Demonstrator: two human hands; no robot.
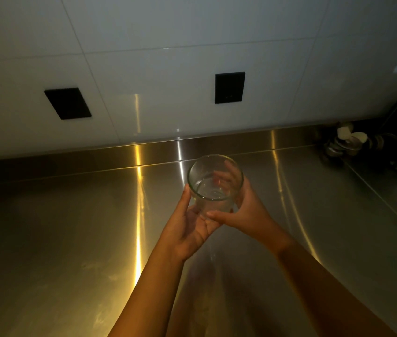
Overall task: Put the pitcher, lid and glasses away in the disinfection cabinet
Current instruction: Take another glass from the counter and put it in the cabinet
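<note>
While held over the steel counter (70, 227) near its back edge, the glass (215, 183) stands upright, mouth up, between both hands. The left hand (187, 224) cups the base, thumb pressed along the left wall. The right hand (251, 210) wraps the right wall, fingers curled behind, thumb across the front.

Glass (215, 184): clear, smooth, glossy; thin highlight along the rim, fully see-through wall.
Counter (58, 227): stainless metal, brushed satin finish; long yellow streak reflections run toward the back edge; faint dull smudges near the front edge.
Upstand (216, 144) along the back edge: same brushed metal, brighter sheen.
Wall tiles (143, 57): white, smooth, glossy, fine joints.
Plate (68, 103) and second plate (229, 87) on the tiles: black, matt; material not clear.
</note>
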